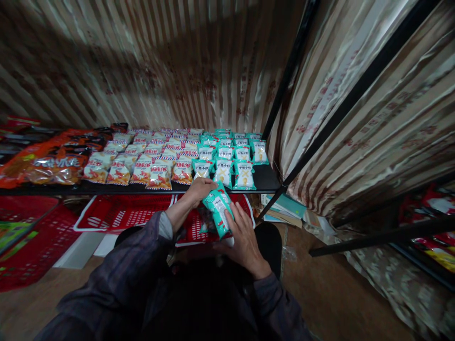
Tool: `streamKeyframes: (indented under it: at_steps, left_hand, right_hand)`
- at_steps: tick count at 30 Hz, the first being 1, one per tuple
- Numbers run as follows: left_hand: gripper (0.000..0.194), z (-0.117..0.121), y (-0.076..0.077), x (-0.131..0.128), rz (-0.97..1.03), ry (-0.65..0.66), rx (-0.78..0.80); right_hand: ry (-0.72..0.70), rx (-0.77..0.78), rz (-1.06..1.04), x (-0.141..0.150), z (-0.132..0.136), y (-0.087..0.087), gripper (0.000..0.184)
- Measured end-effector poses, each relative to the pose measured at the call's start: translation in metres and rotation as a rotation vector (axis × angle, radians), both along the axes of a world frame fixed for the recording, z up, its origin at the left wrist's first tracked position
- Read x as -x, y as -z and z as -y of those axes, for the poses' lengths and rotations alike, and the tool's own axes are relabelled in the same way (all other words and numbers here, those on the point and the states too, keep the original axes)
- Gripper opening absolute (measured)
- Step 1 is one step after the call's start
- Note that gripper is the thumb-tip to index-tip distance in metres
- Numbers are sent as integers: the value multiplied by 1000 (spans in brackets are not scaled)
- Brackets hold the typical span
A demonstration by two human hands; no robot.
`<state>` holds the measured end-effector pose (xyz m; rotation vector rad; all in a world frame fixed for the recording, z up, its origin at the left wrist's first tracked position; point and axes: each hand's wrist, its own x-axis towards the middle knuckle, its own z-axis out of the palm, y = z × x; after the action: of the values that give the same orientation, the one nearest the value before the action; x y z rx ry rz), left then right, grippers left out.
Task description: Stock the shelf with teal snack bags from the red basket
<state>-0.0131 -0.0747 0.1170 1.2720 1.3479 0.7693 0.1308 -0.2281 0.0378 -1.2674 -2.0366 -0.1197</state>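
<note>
My left hand (pixel 200 188) is closed on the top of a teal snack packet (pixel 219 209), just below the front edge of the black shelf (pixel 266 180). My right hand (pixel 242 239) wraps its fingers round the lower part of the same packet, and more teal packets seem to be stacked under it. On the shelf lie rows of teal snack packets (pixel 231 156) at the right and rows of red-and-white snack packets (pixel 152 161) beside them to the left.
Large orange snack bags (pixel 50 161) lie at the shelf's left end. Red plastic baskets (pixel 124 213) stand on the floor below, another red basket (pixel 24 241) at the left. A striped curtain hangs behind. Black rack bars (pixel 355 94) and a stack of books (pixel 284 208) are at the right.
</note>
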Motion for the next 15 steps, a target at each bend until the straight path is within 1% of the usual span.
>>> streamKeyframes:
  at_steps: [1, 3, 6, 9, 12, 15]
  left_hand:
    - [5, -1, 0, 1, -16, 19, 12]
    - [4, -4, -1, 3, -35, 46, 34]
    - [10, -6, -2, 4, -39, 59, 75]
    - [15, -6, -1, 4, -25, 64, 105]
    - [16, -5, -1, 5, -7, 76, 115]
    - [15, -3, -5, 9, 33, 99, 137]
  right_hand:
    - [0, -8, 9, 2, 0, 3, 88]
    - [8, -39, 23, 6, -1, 8, 88]
    - [54, -101, 26, 12, -3, 13, 78]
    - [94, -162, -6, 17, -6, 12, 70]
    - [95, -203, -61, 21, -8, 10, 64]
    - [87, -203, -123, 23, -9, 13, 61]
